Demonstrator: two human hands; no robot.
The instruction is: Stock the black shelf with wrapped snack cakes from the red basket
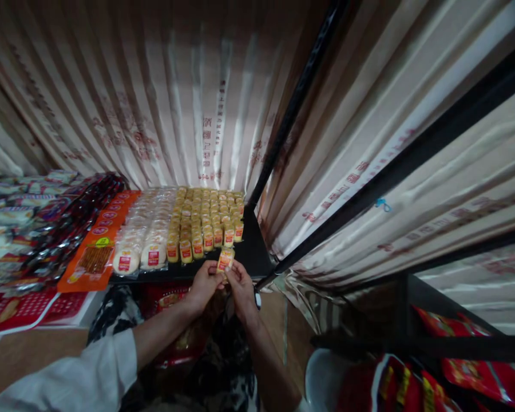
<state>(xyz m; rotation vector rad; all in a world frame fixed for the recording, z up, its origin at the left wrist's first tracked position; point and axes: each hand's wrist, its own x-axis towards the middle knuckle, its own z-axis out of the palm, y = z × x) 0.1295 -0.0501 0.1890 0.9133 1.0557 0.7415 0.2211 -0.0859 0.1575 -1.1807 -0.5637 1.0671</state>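
Observation:
My left hand [204, 284] and my right hand [241, 288] meet in front of a black shelf [253, 254]. Together they pinch one small wrapped snack [225, 259] with a yellow body and a red label, held upright just off the shelf's front edge. Rows of the same small yellow packets [206, 220] fill the shelf behind it. To their left lie rows of round pale packets with red labels [148, 237]. A white sleeve covers my left forearm.
Orange flat packs [98, 252] and dark wrapped goods [72, 223] lie further left. A beige printed curtain [175, 103] hangs behind. Black shelf frame bars [300, 91] cross on the right, with red bags [455, 360] on a lower right shelf.

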